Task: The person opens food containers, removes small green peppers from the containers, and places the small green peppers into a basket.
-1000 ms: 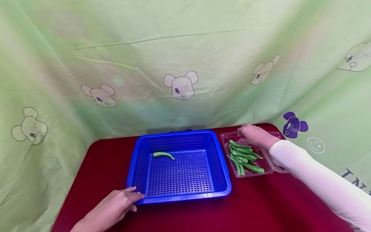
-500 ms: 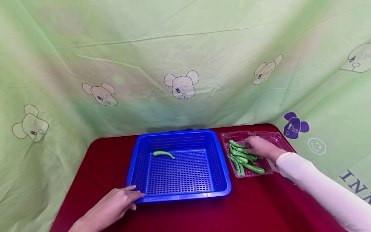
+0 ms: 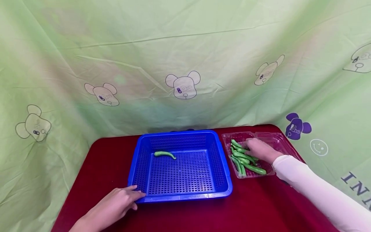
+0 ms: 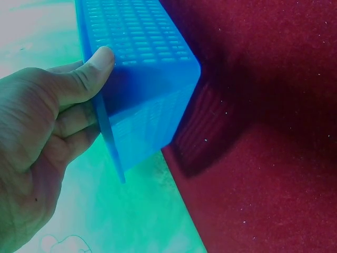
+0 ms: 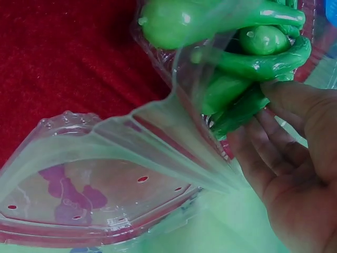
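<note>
Here, one blue basket [image 3: 179, 167] at middle of red table [image 3: 261, 206]; all places told from basket. Left hand [image 3: 116, 204] at basket's near left corner, thumb on rim, fingers curled under edge, gripping it. One green pepper [image 3: 164, 154] inside basket, far left part of floor. One clear clamshell tray [image 3: 272, 141] just right of basket, lid open. About six green peppers [image 3: 246, 161] piled in tray. Right hand [image 3: 259, 150] in tray, fingertips [image 5: 279, 95] touching peppers; whether clamped on one, cannot tell.
</note>
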Tool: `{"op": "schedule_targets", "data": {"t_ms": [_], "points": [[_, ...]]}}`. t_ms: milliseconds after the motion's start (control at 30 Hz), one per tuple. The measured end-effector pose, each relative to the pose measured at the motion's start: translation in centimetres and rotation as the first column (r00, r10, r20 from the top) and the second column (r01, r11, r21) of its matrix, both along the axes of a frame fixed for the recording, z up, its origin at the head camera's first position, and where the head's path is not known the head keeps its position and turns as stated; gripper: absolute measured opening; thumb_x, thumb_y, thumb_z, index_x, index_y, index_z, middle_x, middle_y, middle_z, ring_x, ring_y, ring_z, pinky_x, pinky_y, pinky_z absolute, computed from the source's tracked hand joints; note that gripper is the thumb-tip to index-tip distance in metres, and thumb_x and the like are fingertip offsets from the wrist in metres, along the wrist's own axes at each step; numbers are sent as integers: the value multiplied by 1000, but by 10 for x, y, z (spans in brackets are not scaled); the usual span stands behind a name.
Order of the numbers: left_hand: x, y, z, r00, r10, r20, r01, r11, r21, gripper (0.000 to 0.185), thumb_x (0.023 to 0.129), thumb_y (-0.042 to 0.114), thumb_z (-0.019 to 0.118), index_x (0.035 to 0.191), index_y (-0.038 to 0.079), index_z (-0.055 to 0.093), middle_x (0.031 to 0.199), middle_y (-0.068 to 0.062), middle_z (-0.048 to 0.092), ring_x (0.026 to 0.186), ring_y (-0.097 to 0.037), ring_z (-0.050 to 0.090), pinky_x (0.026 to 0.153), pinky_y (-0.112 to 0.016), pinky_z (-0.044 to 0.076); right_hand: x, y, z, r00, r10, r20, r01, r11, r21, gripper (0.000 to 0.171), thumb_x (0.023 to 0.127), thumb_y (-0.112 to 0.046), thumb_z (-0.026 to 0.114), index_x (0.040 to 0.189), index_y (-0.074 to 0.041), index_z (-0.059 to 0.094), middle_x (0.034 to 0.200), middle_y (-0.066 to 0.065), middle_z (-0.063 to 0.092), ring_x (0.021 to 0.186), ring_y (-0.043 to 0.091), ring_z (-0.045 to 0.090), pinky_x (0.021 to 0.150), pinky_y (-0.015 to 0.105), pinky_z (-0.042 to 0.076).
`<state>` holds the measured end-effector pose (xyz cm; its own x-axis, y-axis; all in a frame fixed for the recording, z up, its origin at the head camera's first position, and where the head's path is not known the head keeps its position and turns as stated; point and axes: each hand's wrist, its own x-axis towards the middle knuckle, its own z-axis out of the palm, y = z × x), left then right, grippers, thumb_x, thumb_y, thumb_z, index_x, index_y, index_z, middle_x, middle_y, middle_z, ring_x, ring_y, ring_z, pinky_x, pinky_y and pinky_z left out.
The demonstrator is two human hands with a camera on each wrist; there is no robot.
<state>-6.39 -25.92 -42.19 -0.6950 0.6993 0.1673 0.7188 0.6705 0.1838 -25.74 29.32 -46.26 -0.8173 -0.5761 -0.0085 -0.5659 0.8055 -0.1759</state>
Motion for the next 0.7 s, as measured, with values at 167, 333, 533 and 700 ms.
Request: {"op": "schedule_targets", "data": {"t_ms": [167, 333, 533, 700], "points": [[0, 1, -2, 1000, 7, 2, -7, 1000, 0, 33, 79, 5, 83, 111, 7, 77, 90, 14, 75, 104, -36, 75, 83, -46, 65, 0, 0, 6, 998, -35, 47, 37, 998, -41, 7, 85, -5, 77, 88, -11, 76, 83, -3, 72, 73, 9, 60, 66, 34, 56], [0, 0, -3, 1000, 4, 21, -3, 1000, -10, 33, 80, 6, 83, 112, 8, 77, 89, 15, 75, 104, -37, 75, 83, -46, 65, -2, 0, 17, 994, -79, 79, 87, 991, -103, 10, 85, -6, 79, 95, -6, 76, 87, 1, 75, 74, 10, 64, 67, 34, 57], [0, 0, -4, 1000, -5, -7, 5, 1000, -12, 33, 78, 3, 84, 110, 7, 77, 89, 13, 75, 103, -35, 76, 83, -45, 65, -11, -10, 27, 988, -141, 56, 150, 962, -230, 13, 84, -5, 81, 95, -3, 74, 83, 3, 76, 78, 16, 71, 70, 36, 61], [-1, 0, -4, 1000, -4, 0, 4, 1000, -16, 34, 78, 3, 83, 111, 6, 77, 90, 11, 76, 103, -36, 76, 83, -46, 65, -17, -27, 42, 976, -200, 85, 216, 937, -275, 18, 88, -11, 79, 102, -1, 72, 87, 6, 76, 81, 19, 72, 75, 37, 61]]}}
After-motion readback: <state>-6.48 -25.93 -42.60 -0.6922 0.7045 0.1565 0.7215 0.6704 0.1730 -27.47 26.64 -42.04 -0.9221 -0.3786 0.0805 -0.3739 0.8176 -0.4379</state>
